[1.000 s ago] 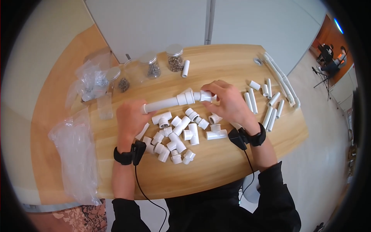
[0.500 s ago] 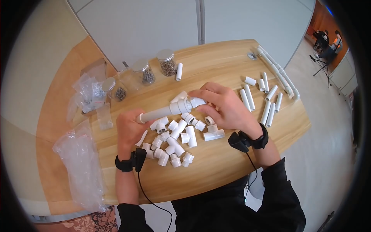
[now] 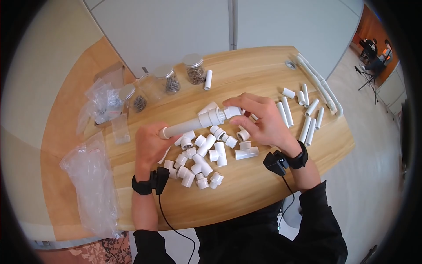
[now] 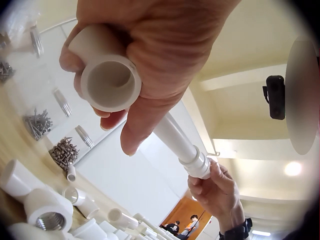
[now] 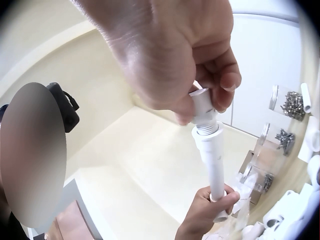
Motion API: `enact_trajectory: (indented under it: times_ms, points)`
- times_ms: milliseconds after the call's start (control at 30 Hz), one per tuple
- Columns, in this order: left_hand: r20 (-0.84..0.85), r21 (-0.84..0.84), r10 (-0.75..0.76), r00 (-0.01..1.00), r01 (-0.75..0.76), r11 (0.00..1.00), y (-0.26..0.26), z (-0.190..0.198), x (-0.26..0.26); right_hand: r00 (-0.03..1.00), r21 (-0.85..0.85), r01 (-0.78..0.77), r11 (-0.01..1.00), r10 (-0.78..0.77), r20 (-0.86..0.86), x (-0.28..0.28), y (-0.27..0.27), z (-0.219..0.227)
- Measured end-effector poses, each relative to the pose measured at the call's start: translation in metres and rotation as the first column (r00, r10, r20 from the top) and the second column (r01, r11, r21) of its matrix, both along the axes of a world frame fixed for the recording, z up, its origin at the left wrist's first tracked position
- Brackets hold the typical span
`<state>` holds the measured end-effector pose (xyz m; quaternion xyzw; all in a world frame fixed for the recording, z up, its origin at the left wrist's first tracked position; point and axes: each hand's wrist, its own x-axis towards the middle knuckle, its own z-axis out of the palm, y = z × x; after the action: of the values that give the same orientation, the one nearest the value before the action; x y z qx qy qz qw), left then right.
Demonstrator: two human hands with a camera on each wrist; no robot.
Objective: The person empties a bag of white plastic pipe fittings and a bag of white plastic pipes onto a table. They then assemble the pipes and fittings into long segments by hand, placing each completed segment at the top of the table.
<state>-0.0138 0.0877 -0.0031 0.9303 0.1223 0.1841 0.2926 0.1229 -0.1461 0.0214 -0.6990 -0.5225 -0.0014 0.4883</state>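
Head view: a wooden table is spanned by both forearms, black-sleeved and reached forward from the near edge. To the left, a large clear bag is draped over the table's side. Beyond it stands a brown carton, over which clear bags with small pieces are bunched; what those pieces are cannot be told.

The white pipe is held slantwise above the table, between the two hands. Its near-left end is clasped by the left hand, with the fingers curled round it; in the left wrist view, the open mouth of that end is seen beside the thumb. The right hand is arched over the other end, palm inward, and the end fitting is pinched between thumb and fingertips. Threads are exposed between this fitting and the wide collar in the right wrist view.

Metal screws are held in three silver-lidded jars: the far jar, the middle jar and the near jar, which is tilted. Loose white fittings are heaped below the pipe, and cut tubes are laid to the right. One short tube is set just beside the far jar.
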Motion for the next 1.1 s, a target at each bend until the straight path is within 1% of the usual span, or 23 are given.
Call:
enact_trajectory:
  times_ms: [67, 200, 267, 300, 367, 400, 467, 500, 567, 600, 667, 700, 767, 800, 867, 900, 967, 1000, 1067, 1100]
  points:
    - [-0.066, -0.075, -0.015, 0.998, 0.010, 0.997, 0.003, -0.003, -0.001, 0.982, 0.093, 0.004, 0.996, -0.021, 0.188, -0.001, 0.001, 0.001]
    - [-0.046, -0.133, -0.057, 0.997, 0.051, 0.990, 0.004, -0.002, -0.002, 0.965, 0.154, 0.007, 0.988, -0.047, 0.257, -0.002, 0.003, -0.004]
    - [-0.066, 0.024, 0.019, 0.998, -0.017, 1.000, 0.000, 0.004, -0.002, 0.998, -0.068, 0.038, 0.997, -0.035, 0.048, -0.004, -0.001, 0.001]
    - [-0.066, 0.024, 0.018, 0.998, -0.017, 1.000, -0.001, 0.004, -0.002, 0.998, -0.068, 0.039, 0.997, -0.036, 0.048, -0.004, -0.001, 0.001]
    - [-0.016, 0.045, 0.027, 0.999, -0.027, 0.999, -0.002, 0.004, -0.002, 0.990, -0.152, 0.073, 0.986, -0.091, -0.110, -0.003, -0.001, -0.001]
    - [-0.016, 0.045, 0.028, 0.999, -0.027, 0.999, -0.002, 0.003, -0.001, 0.990, -0.152, 0.073, 0.986, -0.090, -0.109, -0.003, -0.001, -0.002]
    - [-0.042, 0.040, 0.021, 0.999, -0.020, 0.999, 0.000, 0.001, -0.001, 0.977, -0.112, 0.052, 0.992, -0.074, -0.198, -0.003, 0.000, -0.005]
    - [-0.041, 0.042, 0.021, 0.999, -0.019, 0.999, 0.003, -0.001, -0.001, 0.978, -0.110, 0.053, 0.993, -0.074, -0.197, -0.002, 0.000, -0.006]
    - [-0.113, -0.133, -0.052, 0.992, 0.037, 0.990, 0.008, -0.003, -0.003, 0.997, 0.043, -0.014, 0.999, 0.017, -0.080, -0.002, 0.002, -0.006]
    - [-0.111, -0.132, -0.051, 0.992, 0.036, 0.991, 0.008, -0.002, -0.003, 0.997, 0.044, -0.015, 0.999, 0.018, -0.079, -0.001, 0.003, -0.007]
    - [-0.205, -0.191, -0.071, 0.976, 0.031, 0.981, 0.009, 0.001, -0.005, 0.990, 0.120, -0.038, 0.992, 0.021, 0.138, 0.000, 0.004, -0.011]
    - [-0.204, -0.190, -0.071, 0.976, 0.031, 0.981, 0.009, 0.001, -0.005, 0.990, 0.120, -0.038, 0.992, 0.022, 0.138, 0.000, 0.004, -0.011]
    - [-0.256, -0.307, -0.153, 0.954, 0.070, 0.949, 0.011, 0.002, -0.006, 0.982, 0.131, -0.055, 0.990, 0.030, 0.188, -0.001, 0.004, -0.012]
    - [-0.256, -0.306, -0.153, 0.954, 0.070, 0.949, 0.010, 0.003, -0.006, 0.982, 0.131, -0.055, 0.990, 0.029, 0.188, -0.002, 0.004, -0.012]
    - [-0.277, -0.299, -0.154, 0.948, 0.067, 0.952, 0.009, 0.006, -0.006, 0.995, 0.059, -0.027, 0.998, 0.021, 0.100, -0.003, 0.002, -0.012]
    - [-0.278, -0.298, -0.154, 0.948, 0.068, 0.952, 0.009, 0.004, -0.006, 0.995, 0.060, -0.026, 0.998, 0.020, 0.100, -0.003, 0.001, -0.009]
    - [-0.217, -0.205, -0.101, 0.971, 0.056, 0.977, 0.010, -0.002, -0.005, 1.000, -0.071, 0.022, 0.997, -0.022, -0.004, -0.005, -0.001, -0.003]
    - [-0.219, -0.201, -0.104, 0.970, 0.059, 0.978, 0.010, -0.001, -0.005, 1.000, -0.067, 0.026, 0.997, -0.026, -0.005, -0.005, -0.001, -0.003]
    - [-0.144, -0.066, -0.071, 0.987, 0.062, 0.996, 0.008, 0.000, -0.003, 0.996, -0.016, 0.015, 1.000, -0.016, -0.086, -0.005, 0.000, -0.006]
    - [-0.145, -0.063, -0.075, 0.987, 0.067, 0.996, 0.006, 0.000, -0.003, 0.996, -0.013, 0.020, 1.000, -0.021, -0.087, -0.004, 0.000, -0.008]
